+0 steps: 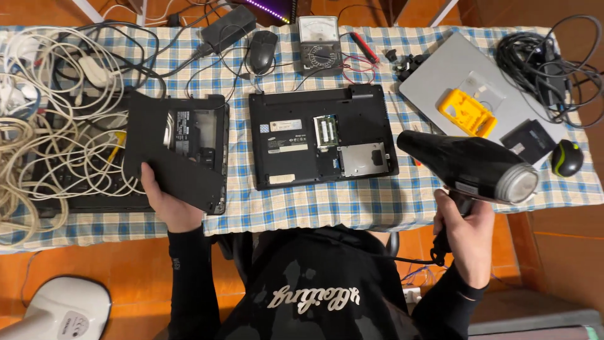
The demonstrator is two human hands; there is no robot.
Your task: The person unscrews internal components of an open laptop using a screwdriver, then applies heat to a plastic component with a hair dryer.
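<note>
At the left end of the bench (302, 208) a heap of pale cables (44, 119) sprawls over the checked cloth and spills toward the left edge. Just right of it, the left hand (167, 201) is closed on the near edge of a black laptop base (179, 148), thumb on top, holding it tilted up off the bench near the front edge. Its inner bay faces the camera. Held by one edge like this, it could slip from the fingers or swing into the cables and snag them.

In the middle of the bench a second black laptop (322, 135) lies flat, underside up, with covers off and a memory slot and drive bay bare. A dropped part or a blast of hot air could harm those open bays.

Past the front right corner, the right hand (465, 230) is wrapped around the handle of a black hair dryer (469, 167), held above the bench's right side with its nozzle toward the open laptop. Its cord hangs below the hand and could catch on the bench edge.
</note>
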